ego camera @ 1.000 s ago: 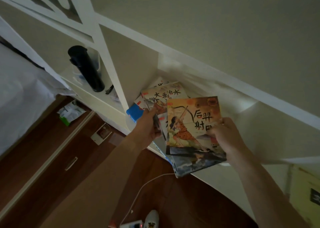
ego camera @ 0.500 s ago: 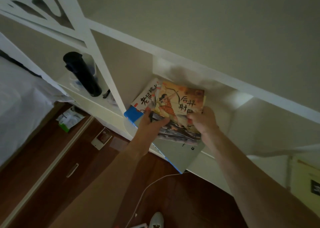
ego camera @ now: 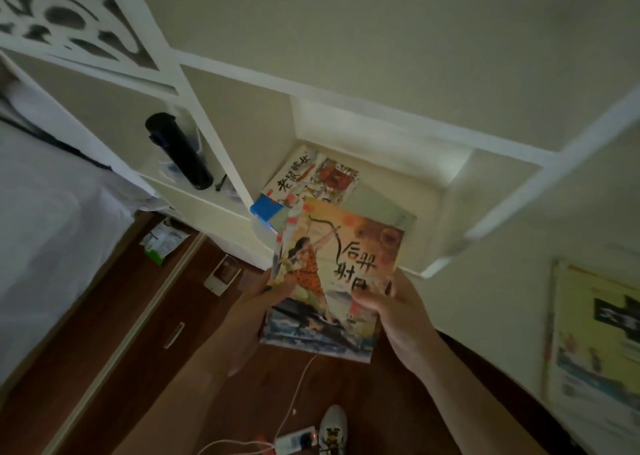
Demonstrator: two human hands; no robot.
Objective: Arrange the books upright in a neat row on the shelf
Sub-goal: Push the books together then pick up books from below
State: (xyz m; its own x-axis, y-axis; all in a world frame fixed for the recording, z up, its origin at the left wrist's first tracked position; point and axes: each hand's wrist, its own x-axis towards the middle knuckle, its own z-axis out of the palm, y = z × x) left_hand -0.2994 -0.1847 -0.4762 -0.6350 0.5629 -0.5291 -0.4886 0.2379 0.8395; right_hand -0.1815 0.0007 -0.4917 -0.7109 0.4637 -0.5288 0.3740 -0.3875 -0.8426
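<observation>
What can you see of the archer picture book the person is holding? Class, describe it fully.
The archer picture book is a thin paperback with a glossy-looking cover: a figure in an orange spotted garment drawing a bow, black Chinese characters, blue waves below. It tops a small stack of similar books, held tilted in front of the shelf, not upright. The left hand grips its lower left edge; the right hand holds the lower right, thumb on the cover.

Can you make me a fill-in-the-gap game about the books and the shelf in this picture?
1. Both hands, left and right, hold the archer book by its ______ edge.
2. The books left in the shelf compartment are lying ______, not upright.
3. The bottle in the next compartment is coloured ______.
4. On the floor near the white shoe lies a white ______.

Missing words: bottom; flat; black; cable
</observation>
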